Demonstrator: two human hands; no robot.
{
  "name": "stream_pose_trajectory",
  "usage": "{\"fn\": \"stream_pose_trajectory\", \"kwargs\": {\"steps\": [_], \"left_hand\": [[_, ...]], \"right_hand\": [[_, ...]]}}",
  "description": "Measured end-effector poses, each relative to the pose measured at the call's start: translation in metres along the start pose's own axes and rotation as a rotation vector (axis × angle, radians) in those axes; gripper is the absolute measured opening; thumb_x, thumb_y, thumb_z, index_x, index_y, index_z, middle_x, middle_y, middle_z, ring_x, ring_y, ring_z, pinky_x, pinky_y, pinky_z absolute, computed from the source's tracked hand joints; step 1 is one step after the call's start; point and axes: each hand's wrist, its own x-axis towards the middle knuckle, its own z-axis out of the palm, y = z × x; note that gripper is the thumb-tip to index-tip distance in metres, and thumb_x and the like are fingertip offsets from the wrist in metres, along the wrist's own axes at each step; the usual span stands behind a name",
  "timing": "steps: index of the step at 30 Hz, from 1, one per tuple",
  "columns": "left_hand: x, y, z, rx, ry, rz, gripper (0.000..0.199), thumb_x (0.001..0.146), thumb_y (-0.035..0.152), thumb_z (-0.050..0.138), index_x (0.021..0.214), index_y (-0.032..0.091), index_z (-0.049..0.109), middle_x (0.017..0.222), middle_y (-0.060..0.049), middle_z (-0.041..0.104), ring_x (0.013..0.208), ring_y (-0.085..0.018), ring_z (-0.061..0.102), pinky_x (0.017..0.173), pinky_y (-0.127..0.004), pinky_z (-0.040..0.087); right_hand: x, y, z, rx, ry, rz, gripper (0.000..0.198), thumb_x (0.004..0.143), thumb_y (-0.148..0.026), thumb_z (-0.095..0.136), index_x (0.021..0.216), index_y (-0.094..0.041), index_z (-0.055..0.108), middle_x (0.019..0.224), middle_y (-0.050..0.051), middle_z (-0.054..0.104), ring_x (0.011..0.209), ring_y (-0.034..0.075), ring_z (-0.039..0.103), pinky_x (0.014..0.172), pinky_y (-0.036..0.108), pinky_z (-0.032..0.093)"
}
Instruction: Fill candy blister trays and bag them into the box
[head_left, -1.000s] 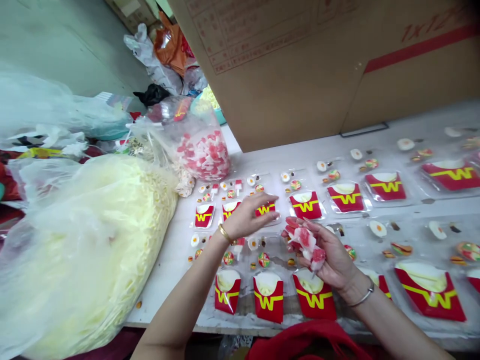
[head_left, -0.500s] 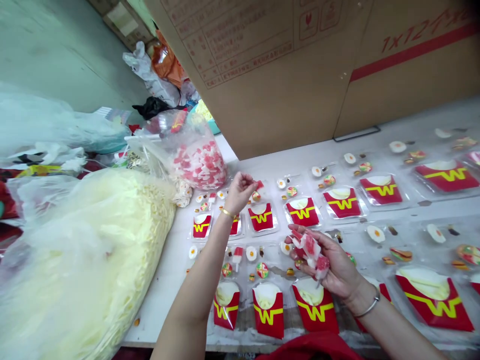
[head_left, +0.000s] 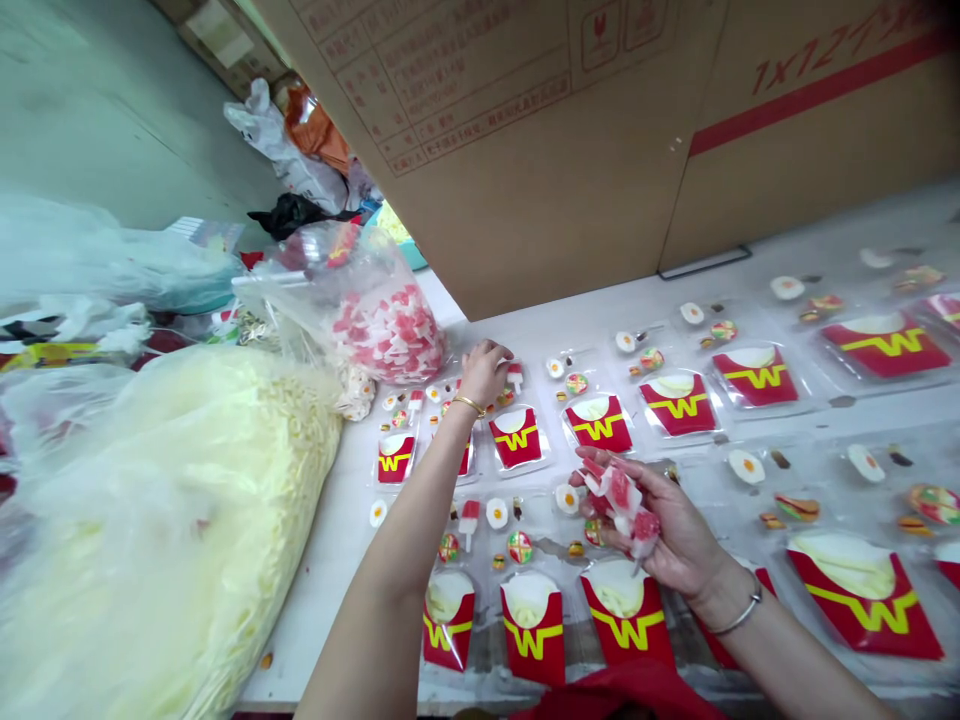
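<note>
My left hand is over the back row of clear plastic trays, palm down with loosely bent fingers. Just right of its fingertips, a small red-and-white toy popsicle sits in the tray above a red fries box; whether they still touch is hard to see. My right hand, palm up above the front row, cradles a bunch of toy popsicles. Around both hands the trays hold toy fried eggs, round pizzas and small burgers.
A clear bag of toy popsicles stands behind the trays. To the left bulges a large bag of pale yellow pieces. A big cardboard box rises at the back. More filled trays extend to the right.
The popsicle pinched in my left hand has turned stick-down and now sits in the tray, with the fingers raised off it. My right hand keeps its bunch, nearly still.
</note>
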Motion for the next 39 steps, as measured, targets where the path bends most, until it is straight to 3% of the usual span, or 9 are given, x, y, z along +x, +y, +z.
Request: {"fn": "stream_pose_trajectory", "kwargs": {"steps": [5,8,12,17,21,26,31,35,39], "left_hand": [[-0.004,0.013,-0.002,0.085,0.047,-0.038,0.022,0.083,0.018,0.052,0.103,0.02,0.062,0.111,-0.011,0.057,0.104,-0.027,0.052,0.09,-0.043,0.038],[-0.023,0.048,-0.023,-0.15,0.056,0.051,0.02,0.088,0.027,0.052,0.105,0.02,0.06,0.109,-0.01,0.059,0.1,-0.024,0.055,0.09,-0.039,0.041],[-0.069,0.113,-0.059,-0.469,-0.243,0.472,0.033,0.083,0.043,0.062,0.112,0.026,0.059,0.11,-0.007,0.061,0.103,-0.022,0.055,0.092,-0.037,0.043],[-0.107,0.163,-0.067,-0.459,-0.291,0.455,0.017,0.089,0.032,0.055,0.103,0.025,0.062,0.099,-0.007,0.064,0.093,-0.022,0.056,0.085,-0.04,0.044],[-0.086,0.156,-0.063,-0.677,-0.237,0.369,0.015,0.09,0.028,0.053,0.101,0.023,0.061,0.095,-0.006,0.066,0.087,-0.018,0.06,0.08,-0.034,0.048],[-0.001,0.114,-0.031,-0.647,-0.086,0.162,0.02,0.081,0.025,0.061,0.1,0.018,0.059,0.09,-0.005,0.064,0.078,-0.014,0.059,0.073,-0.028,0.048],[0.064,0.09,0.01,-0.52,-0.247,0.179,0.017,0.072,0.017,0.062,0.087,0.017,0.058,0.079,0.0,0.062,0.073,-0.013,0.057,0.069,-0.026,0.047],[0.076,0.09,0.023,-0.307,-0.306,0.266,0.012,0.074,0.021,0.062,0.085,0.019,0.061,0.088,-0.002,0.063,0.082,-0.017,0.059,0.079,-0.031,0.045],[0.07,0.092,0.029,-0.058,-0.165,0.284,0.03,0.077,0.031,0.065,0.104,0.022,0.059,0.113,-0.008,0.057,0.105,-0.025,0.054,0.093,-0.042,0.038]], "right_hand": [[0.0,-0.002,0.0,-0.004,0.008,-0.01,0.035,0.089,-0.028,0.053,0.123,-0.021,0.056,0.099,0.009,0.069,0.069,0.018,0.065,0.039,0.019,0.038],[0.0,-0.006,0.001,0.011,0.01,-0.024,0.033,0.088,-0.029,0.054,0.12,-0.021,0.057,0.097,0.008,0.069,0.066,0.017,0.065,0.037,0.019,0.038],[0.002,-0.009,-0.002,0.06,0.034,-0.036,0.022,0.087,-0.031,0.057,0.105,-0.019,0.062,0.08,0.002,0.069,0.055,0.013,0.061,0.037,0.02,0.041],[0.004,-0.008,-0.009,0.138,0.113,-0.085,0.011,0.083,-0.026,0.063,0.079,-0.016,0.062,0.063,-0.002,0.064,0.045,0.009,0.055,0.043,0.021,0.048],[-0.004,-0.015,-0.007,0.098,0.127,-0.102,0.014,0.081,-0.028,0.064,0.09,-0.017,0.064,0.075,0.002,0.069,0.056,0.014,0.063,0.038,0.019,0.042],[-0.016,-0.026,-0.007,0.037,0.146,-0.151,0.032,0.081,-0.029,0.063,0.112,-0.021,0.061,0.089,0.005,0.069,0.063,0.015,0.064,0.038,0.018,0.038],[-0.024,-0.032,-0.013,0.03,0.118,-0.171,0.033,0.084,-0.028,0.06,0.117,-0.023,0.059,0.095,0.005,0.067,0.067,0.016,0.063,0.038,0.018,0.037],[-0.027,-0.037,-0.016,0.033,0.077,-0.171,0.032,0.087,-0.029,0.056,0.119,-0.022,0.058,0.095,0.005,0.066,0.069,0.016,0.063,0.039,0.017,0.037],[-0.028,-0.04,-0.018,0.047,0.017,-0.172,0.034,0.09,-0.029,0.051,0.123,-0.025,0.055,0.097,0.006,0.065,0.071,0.017,0.064,0.038,0.017,0.038]]}}
